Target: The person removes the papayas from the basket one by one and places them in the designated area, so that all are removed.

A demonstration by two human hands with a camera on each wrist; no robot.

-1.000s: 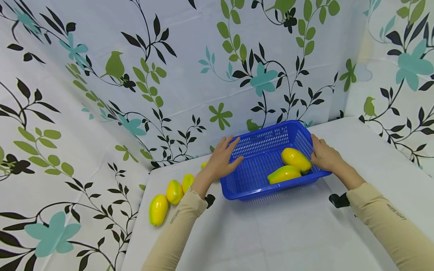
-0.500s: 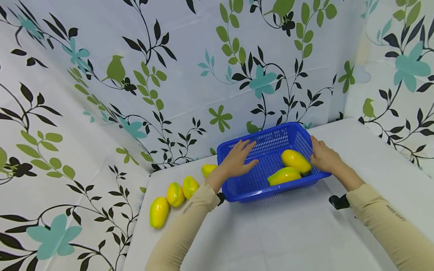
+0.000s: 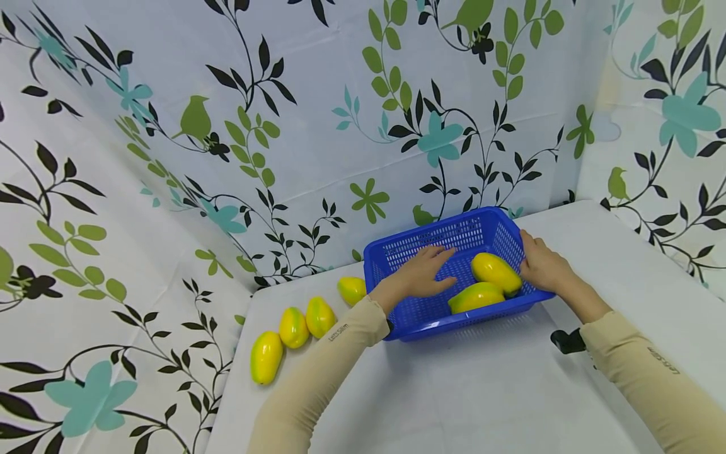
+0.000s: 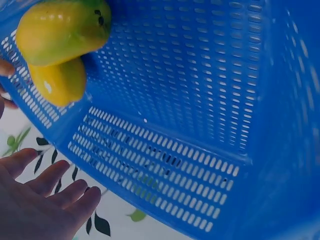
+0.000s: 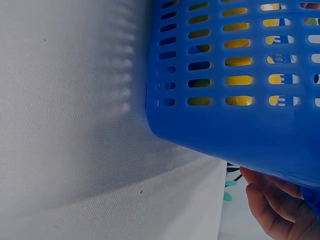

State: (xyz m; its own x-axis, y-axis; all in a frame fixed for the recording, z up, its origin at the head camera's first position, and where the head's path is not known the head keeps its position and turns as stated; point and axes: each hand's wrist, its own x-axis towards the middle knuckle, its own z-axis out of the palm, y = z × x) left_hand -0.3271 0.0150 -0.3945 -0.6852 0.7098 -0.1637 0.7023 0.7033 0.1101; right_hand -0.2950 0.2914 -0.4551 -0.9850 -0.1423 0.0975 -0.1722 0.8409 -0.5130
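Note:
A blue plastic basket (image 3: 454, 322) with slotted walls stands on the white table, tilted slightly in the head view. My right hand (image 3: 544, 265) grips its right-hand rim; in the right wrist view the fingers (image 5: 270, 205) show below the rim. Inside, two yellow-green mangoes (image 3: 495, 271) (image 4: 62, 32) lie together at the right end. Over the basket's middle my left hand (image 3: 422, 274) hovers empty, fingers extended and apart, left of the mangoes. The left wrist view has that hand (image 4: 45, 200) in front of the far wall.
Several more yellow mangoes (image 3: 266, 358) lie in a loose slanting row on the table, left of the basket; the farthest mango (image 3: 351, 290) is close to its left wall. A patterned curtain (image 3: 306, 139) with leaves and birds hangs behind the table and at both sides.
My left hand has moved right, from the basket's left rim to above its middle, uncovering the farthest mango outside. The right hand keeps its grip on the rim.

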